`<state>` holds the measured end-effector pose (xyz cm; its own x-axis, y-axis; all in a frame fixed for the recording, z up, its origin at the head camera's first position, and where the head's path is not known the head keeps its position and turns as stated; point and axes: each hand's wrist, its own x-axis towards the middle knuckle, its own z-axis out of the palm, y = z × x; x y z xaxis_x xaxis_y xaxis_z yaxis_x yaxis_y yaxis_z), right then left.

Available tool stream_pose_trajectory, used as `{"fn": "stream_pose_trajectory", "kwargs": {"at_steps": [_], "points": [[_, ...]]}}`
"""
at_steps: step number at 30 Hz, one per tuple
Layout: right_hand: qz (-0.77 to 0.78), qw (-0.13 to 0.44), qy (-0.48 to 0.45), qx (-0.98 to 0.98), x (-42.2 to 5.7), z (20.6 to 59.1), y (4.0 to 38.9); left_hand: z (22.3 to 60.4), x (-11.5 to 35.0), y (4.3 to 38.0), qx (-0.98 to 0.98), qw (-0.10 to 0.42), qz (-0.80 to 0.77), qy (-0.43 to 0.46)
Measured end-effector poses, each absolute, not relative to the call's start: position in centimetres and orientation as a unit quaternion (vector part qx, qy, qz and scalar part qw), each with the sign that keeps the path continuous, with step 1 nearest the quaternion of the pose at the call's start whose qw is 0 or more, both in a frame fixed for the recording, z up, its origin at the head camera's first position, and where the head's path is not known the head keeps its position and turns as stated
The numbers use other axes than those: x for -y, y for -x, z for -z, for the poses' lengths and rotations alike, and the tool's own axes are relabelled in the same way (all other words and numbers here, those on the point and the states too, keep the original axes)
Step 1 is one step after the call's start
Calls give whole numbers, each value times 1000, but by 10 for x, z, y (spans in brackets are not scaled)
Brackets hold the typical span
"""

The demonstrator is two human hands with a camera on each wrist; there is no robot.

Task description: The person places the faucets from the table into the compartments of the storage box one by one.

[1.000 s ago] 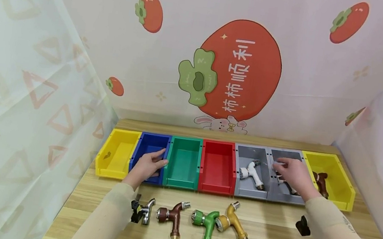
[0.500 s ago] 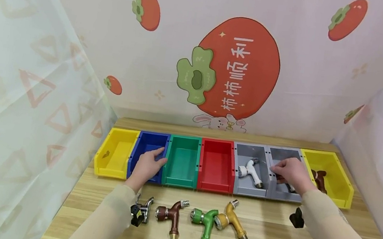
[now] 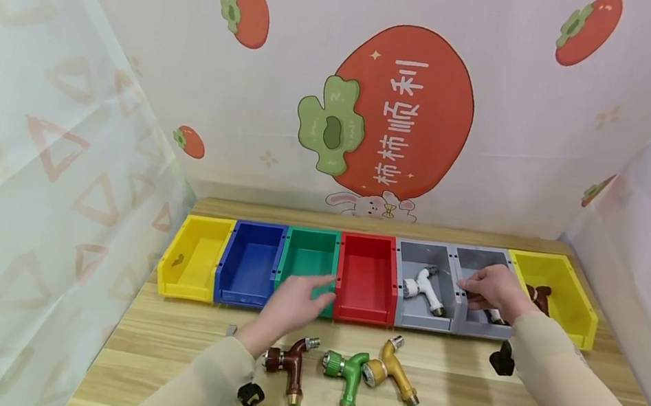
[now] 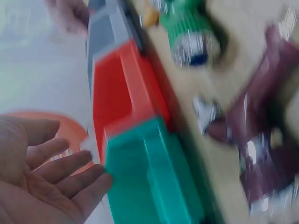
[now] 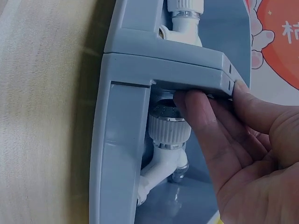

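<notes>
My left hand point(image 3: 294, 303) is over the front of the green bin point(image 3: 308, 256), index finger pointing toward the red bin point(image 3: 367, 275). In the left wrist view its fingers point(image 4: 70, 177) are spread and hold nothing. My right hand point(image 3: 494, 289) pinches the side wall of the right grey bin point(image 5: 187, 74), thumb on one side and fingers on the other. Inside that bin lies a white tap point(image 5: 170, 130) with a ribbed handle, partly hidden in the head view by the hand. Another white tap point(image 3: 426, 290) lies in the left grey bin point(image 3: 424, 322).
On the table stand a brown tap point(image 3: 294, 368), a green tap point(image 3: 350, 380) and a yellow tap point(image 3: 392, 372). A left yellow bin point(image 3: 195, 257) and blue bin point(image 3: 251, 262) continue the row. The right yellow bin point(image 3: 567, 306) holds a brown tap point(image 3: 539, 297).
My left hand has moved right from the blue bin to the green one, its forearm now covering most of the chrome tap. My right hand stays at the grey bin's wall.
</notes>
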<state>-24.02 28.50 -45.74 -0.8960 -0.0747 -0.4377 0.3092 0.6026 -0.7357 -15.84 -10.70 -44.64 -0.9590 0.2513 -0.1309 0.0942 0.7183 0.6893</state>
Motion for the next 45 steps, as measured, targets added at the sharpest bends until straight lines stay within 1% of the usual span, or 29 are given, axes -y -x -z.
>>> {"fn": "stream_pose_trajectory", "kwargs": {"at_steps": [3, 6, 17, 25, 32, 38, 42, 45], "points": [[440, 218, -68, -869, -284, 457, 241, 451, 89, 147, -922, 138, -338, -129], [439, 213, -66, -870, -282, 457, 240, 459, 73, 136, -925, 155, -306, -161], [429, 203, -55, -878, -282, 458, 235, 481, 27, 113, -947, 176, -131, -235], [408, 192, -40, -892, -279, 460, 235, 492, 9, 104, -945, 190, -94, -248], [401, 192, -36, -895, -279, 463, 232, 502, 0, 104, -951, 167, -83, -247], [397, 193, -33, -897, -280, 462, 231, 508, -14, 105, -961, 150, -59, -224], [397, 193, -31, -897, -281, 462, 233, 515, -24, 102, -968, 118, -12, -220], [398, 194, -31, -896, -282, 462, 234, 521, -27, 99, -968, 86, 28, -233]]}}
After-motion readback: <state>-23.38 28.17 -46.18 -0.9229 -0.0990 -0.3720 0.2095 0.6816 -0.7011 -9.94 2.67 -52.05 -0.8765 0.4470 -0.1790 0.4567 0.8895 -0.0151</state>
